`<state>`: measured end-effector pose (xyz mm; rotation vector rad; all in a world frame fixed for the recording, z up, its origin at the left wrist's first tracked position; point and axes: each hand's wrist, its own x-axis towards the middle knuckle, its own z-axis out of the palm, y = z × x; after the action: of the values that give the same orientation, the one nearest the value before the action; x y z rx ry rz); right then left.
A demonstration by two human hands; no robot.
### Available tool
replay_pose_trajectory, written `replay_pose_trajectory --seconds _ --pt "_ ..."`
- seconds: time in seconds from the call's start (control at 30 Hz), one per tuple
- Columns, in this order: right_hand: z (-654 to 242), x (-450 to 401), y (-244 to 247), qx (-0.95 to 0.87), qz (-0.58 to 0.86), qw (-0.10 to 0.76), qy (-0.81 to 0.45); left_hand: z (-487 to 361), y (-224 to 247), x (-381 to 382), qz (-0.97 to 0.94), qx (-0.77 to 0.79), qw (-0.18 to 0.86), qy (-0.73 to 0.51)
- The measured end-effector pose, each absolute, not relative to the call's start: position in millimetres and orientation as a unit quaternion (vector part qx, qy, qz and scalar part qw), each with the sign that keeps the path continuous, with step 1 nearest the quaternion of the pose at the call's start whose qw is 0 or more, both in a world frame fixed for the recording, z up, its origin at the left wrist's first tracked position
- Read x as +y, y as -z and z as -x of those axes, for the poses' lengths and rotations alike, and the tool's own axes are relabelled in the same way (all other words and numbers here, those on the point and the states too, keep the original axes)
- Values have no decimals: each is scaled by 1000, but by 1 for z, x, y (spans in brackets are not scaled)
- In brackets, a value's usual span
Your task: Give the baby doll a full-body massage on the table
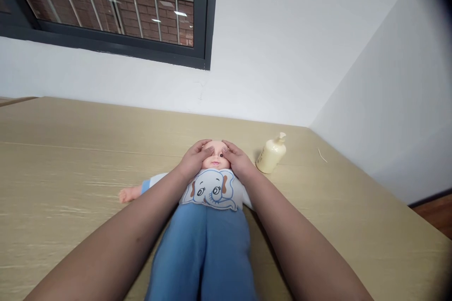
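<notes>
A doll (209, 189) lies on its back on a wooden table, in a white top with an elephant face and blue trousers. My left hand (196, 159) cups one side of its head, the thumb lying over one eye. Against the other side of the head rests my right hand (238, 160), its thumb beside the other eye, which still shows. Both hands hold the head between them, fingers curved round it and partly hidden behind it. One doll arm (132, 194) sticks out past my left forearm.
A cream pump bottle (271, 154) stands on the table (70, 150) to the right of my right hand. Further right lies a thin white strip (322, 155). Behind the table are a white wall (261, 56) and a barred window (116, 0).
</notes>
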<state>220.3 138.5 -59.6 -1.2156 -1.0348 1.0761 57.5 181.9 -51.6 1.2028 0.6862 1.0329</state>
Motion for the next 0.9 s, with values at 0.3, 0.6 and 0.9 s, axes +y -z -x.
replay_pose_trajectory --seconds 0.3,0.6,0.9 --pt "-228 135 62 -399 441 591 -545 -55 56 187 -439 269 730 -449" --pt "-218 140 58 -447 539 567 -434 -59 52 185 -532 327 642 -444" --pt "-221 140 62 -368 466 600 -536 -61 58 190 -475 291 703 -443"
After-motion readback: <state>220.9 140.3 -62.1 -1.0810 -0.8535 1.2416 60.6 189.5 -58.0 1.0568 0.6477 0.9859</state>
